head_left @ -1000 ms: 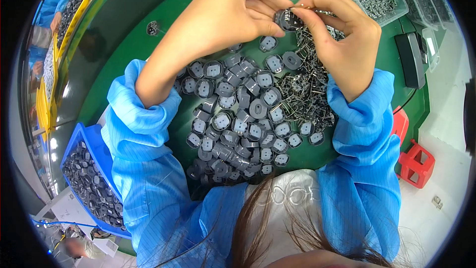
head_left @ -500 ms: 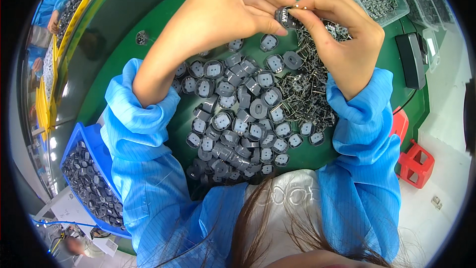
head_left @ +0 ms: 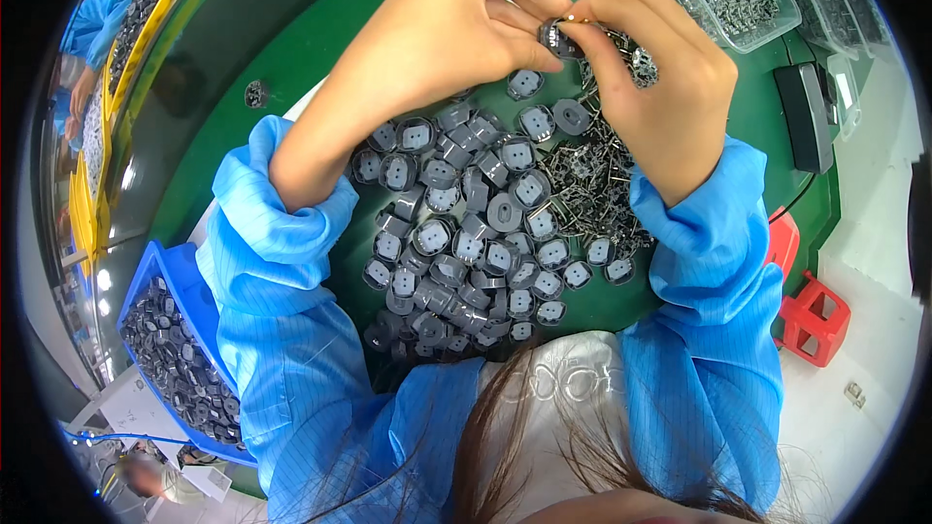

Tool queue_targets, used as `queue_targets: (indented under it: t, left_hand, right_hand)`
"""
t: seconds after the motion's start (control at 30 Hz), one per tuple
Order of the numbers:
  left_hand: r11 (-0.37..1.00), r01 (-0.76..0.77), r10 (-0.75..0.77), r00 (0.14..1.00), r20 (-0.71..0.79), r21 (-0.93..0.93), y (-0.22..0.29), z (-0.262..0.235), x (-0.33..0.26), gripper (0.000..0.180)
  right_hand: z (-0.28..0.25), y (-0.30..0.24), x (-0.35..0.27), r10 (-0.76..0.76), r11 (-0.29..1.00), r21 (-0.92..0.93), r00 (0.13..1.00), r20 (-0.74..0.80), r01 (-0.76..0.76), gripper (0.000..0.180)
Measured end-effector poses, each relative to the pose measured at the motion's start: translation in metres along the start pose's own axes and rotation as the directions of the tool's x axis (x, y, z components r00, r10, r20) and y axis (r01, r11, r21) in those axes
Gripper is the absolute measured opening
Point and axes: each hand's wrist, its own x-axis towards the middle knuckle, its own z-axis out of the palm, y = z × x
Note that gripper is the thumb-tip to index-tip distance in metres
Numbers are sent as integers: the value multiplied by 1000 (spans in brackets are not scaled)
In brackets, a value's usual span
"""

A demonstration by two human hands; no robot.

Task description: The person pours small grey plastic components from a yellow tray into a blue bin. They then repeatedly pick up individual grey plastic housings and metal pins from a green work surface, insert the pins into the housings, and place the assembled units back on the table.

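Note:
My left hand (head_left: 427, 34) is closed, gripping a small dark grey plastic housing (head_left: 555, 40) with light markings between thumb and fingers. My right hand (head_left: 665, 73) meets it from the right, thumb and forefinger pinching a small part with metal pins (head_left: 572, 18) at the housing's edge. The fingertips hide how the two fit together. Below the hands spreads a heap of similar grey housings (head_left: 471, 245), many showing pale undersides with holes. Beside them, under my right wrist, lies a tangled pile of small metal-pinned parts (head_left: 587, 184).
A clear plastic box (head_left: 743, 39) of small metal parts stands at the far right, near a black device (head_left: 804, 116). At left is a blue bin (head_left: 218, 344) of dark parts. One loose piece (head_left: 255, 94) sits on the green surface. A red stool (head_left: 815, 320) stands at right.
My right hand has shifted slightly left, its fingertips closing over the pins against the housing. The loose piece at far left has slid down and left.

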Motion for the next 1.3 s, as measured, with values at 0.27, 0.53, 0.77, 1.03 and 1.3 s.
queue_targets:
  t: [0.27,0.53,0.77,1.03,1.3]
  left_hand:
    - [984,72,-70,997,19,-162,-11,-8,4,30]
    - [968,24,-33,999,-32,-250,9,-5,-2,32]
    - [950,-18,22,1000,11,-311,14,-13,-6,28]
    - [954,-295,278,940,-196,-62,22,8,-13,22]
    - [975,-25,94,947,-306,221,-40,-45,22,27]
  right_hand:
    - [-2,-3,4,-44,999,0,998,48,44,32]
    - [-2,20,-6,280,492,605,772,571,-626,41]
    - [-1,11,-5,293,437,710,834,468,-552,36]
    - [10,3,-8,410,316,731,782,470,-605,37]
    - [-30,24,12,99,968,145,843,528,-205,20]
